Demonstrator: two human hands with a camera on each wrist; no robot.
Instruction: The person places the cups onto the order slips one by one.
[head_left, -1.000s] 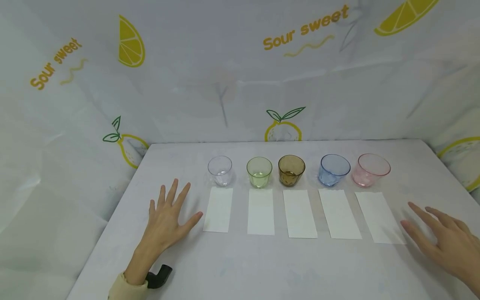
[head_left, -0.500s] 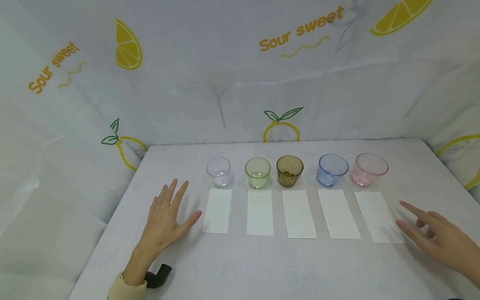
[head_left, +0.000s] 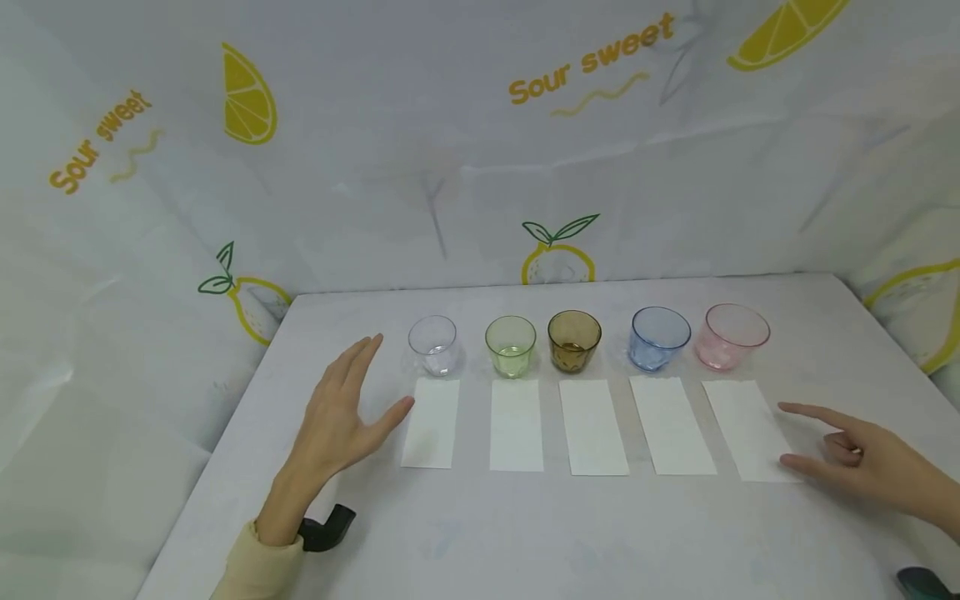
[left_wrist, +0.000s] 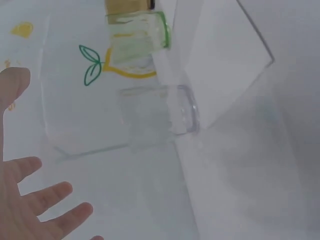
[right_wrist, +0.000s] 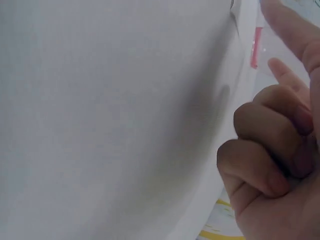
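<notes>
My left hand [head_left: 337, 417], fingers and thumb spread and holding nothing, hovers left of the clear glass [head_left: 433, 346]; its thumb tip overlaps the leftmost white paper strip [head_left: 430, 429] in the head view. On the right, my right hand [head_left: 862, 446] is beside the rightmost paper strip [head_left: 750, 429]. Its index finger and thumb point out with a gap between, while the other fingers [right_wrist: 260, 120] curl in on nothing. Behind the strips stand a green glass [head_left: 512, 348], a brown glass [head_left: 574, 342], a blue glass [head_left: 658, 340] and a pink glass [head_left: 731, 337], all upright.
Three more paper strips lie between the outer two, including a middle strip [head_left: 594, 429], on a white-covered table [head_left: 480, 533]. A white curtain [head_left: 337, 167] printed with lemons hangs behind. Black curved pieces show at the left wrist [head_left: 327, 529] and the lower right corner.
My left hand has lifted and tilted toward the clear glass. My right hand has moved left to the rightmost strip, curling its outer fingers. The glasses and strips stay put.
</notes>
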